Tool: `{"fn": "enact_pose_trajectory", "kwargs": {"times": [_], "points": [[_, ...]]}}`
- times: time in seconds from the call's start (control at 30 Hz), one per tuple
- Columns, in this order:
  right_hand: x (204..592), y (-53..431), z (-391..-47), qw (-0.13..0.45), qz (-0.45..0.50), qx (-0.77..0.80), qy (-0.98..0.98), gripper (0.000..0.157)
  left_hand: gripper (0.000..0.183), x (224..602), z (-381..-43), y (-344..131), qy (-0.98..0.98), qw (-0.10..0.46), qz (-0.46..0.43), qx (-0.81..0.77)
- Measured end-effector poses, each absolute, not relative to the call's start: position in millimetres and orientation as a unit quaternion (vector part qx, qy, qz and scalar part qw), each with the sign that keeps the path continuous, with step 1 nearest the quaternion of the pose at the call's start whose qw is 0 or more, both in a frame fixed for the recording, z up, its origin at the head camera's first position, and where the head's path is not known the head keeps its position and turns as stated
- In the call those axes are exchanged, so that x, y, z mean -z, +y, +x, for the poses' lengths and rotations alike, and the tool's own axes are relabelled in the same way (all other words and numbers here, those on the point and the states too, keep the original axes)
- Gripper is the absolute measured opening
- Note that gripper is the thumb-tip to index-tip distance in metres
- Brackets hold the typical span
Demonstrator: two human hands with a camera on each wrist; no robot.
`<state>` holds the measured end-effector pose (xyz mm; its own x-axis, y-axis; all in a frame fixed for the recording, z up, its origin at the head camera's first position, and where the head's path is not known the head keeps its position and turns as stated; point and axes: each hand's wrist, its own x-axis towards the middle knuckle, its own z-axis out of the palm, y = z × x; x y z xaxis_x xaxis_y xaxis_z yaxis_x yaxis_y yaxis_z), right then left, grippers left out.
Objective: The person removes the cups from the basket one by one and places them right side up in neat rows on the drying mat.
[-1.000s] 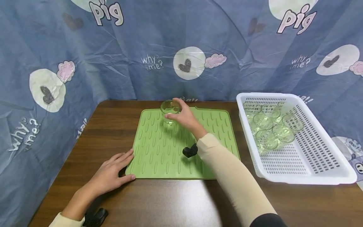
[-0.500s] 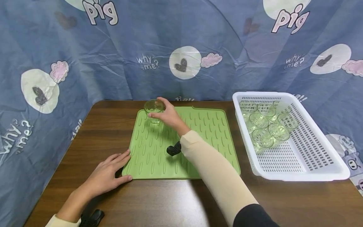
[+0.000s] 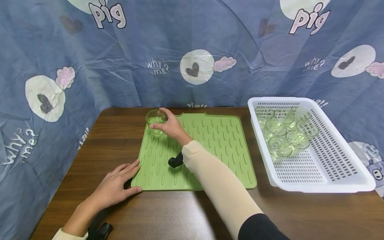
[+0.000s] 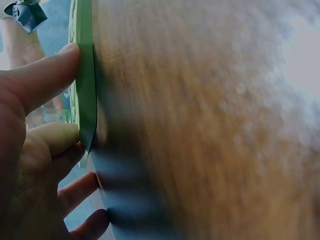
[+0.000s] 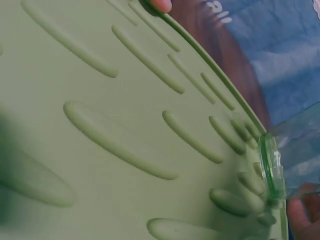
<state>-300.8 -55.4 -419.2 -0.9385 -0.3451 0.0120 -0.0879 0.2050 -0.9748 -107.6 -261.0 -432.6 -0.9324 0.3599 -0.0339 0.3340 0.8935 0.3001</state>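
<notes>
At the far left corner of a green ridged mat (image 3: 210, 143), my right hand (image 3: 172, 129) grips a clear drinking glass (image 3: 153, 119) by its side, thumb in front and fingers behind. The glass is upright. Its base (image 5: 272, 165) appears to meet the mat in the right wrist view. My left hand (image 3: 112, 186) rests on the mat's near left corner with fingers spread. In the left wrist view its thumb (image 4: 57, 67) and a finger touch the mat's edge, while other fingertips reach the wood.
On the right stands a white perforated plastic basket (image 3: 333, 187). Several clear glasses (image 3: 280, 146) are grouped in its left part. A brown wooden table (image 3: 180, 213) lies beneath everything, and a blue printed cloth (image 3: 126, 83) hangs behind it.
My right hand has carried the glass left across the mat's far part, to its far left corner. The left hand stays at the near left corner.
</notes>
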Motion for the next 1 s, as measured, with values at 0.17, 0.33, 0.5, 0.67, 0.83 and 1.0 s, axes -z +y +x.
{"fn": "enact_pose_trajectory", "kwargs": {"times": [0.17, 0.33, 0.5, 0.67, 0.83, 1.0], "points": [[423.0, -58.1, -303.1, 0.104, -0.136, 0.621, 0.765, 0.084, 0.078, 432.2, -108.0, -261.9, 0.973, 0.042, 0.178, -0.143], [424.8, -60.3, -305.2, 0.105, -0.137, 0.621, 0.764, 0.086, 0.078, 431.4, -108.2, -263.5, 0.972, 0.037, 0.182, -0.142], [426.4, -61.3, -305.4, 0.113, -0.132, 0.626, 0.76, 0.087, 0.078, 430.9, -107.7, -263.2, 0.973, 0.04, 0.178, -0.139], [428.0, -62.1, -305.1, 0.117, -0.119, 0.628, 0.76, 0.086, 0.077, 430.6, -108.5, -261.5, 0.974, 0.045, 0.177, -0.137], [428.3, -61.4, -304.6, 0.118, -0.117, 0.626, 0.762, 0.086, 0.077, 430.5, -107.9, -261.1, 0.974, 0.052, 0.173, -0.138], [427.3, -60.9, -303.0, 0.119, -0.118, 0.625, 0.762, 0.086, 0.078, 430.5, -107.0, -262.3, 0.974, 0.051, 0.175, -0.138]]}}
